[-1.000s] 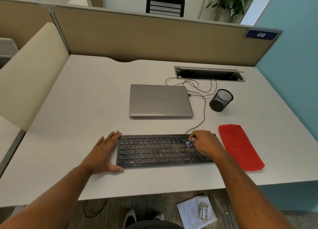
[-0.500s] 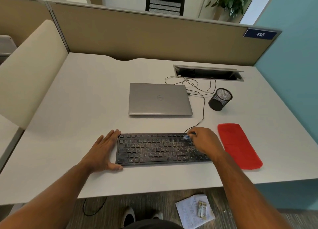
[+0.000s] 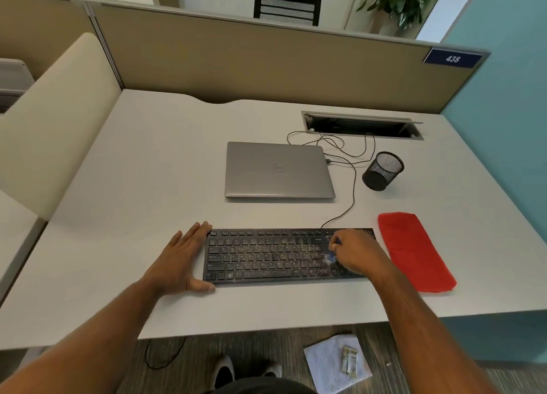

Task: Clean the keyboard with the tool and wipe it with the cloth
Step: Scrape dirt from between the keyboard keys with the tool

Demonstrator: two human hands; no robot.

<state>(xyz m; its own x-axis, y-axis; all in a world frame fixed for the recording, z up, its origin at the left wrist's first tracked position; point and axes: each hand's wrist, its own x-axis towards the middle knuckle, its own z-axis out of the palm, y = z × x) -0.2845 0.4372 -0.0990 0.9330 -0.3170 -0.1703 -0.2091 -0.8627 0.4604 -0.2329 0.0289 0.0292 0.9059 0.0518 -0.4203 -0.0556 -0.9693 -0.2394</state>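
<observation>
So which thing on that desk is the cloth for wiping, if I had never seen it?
Start at the white desk and find the black keyboard near its front edge. Just beyond the keyboard's right end, past the right hand, a flat folded cloth lies on the desk. It is the only bright red thing there.

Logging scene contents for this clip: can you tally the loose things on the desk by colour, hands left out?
Black: 2, the keyboard and the mesh cup
Silver: 1, the closed laptop
Red: 1, the cloth
Blue: 1, the small tool gripped by the right hand
Total: 5
</observation>
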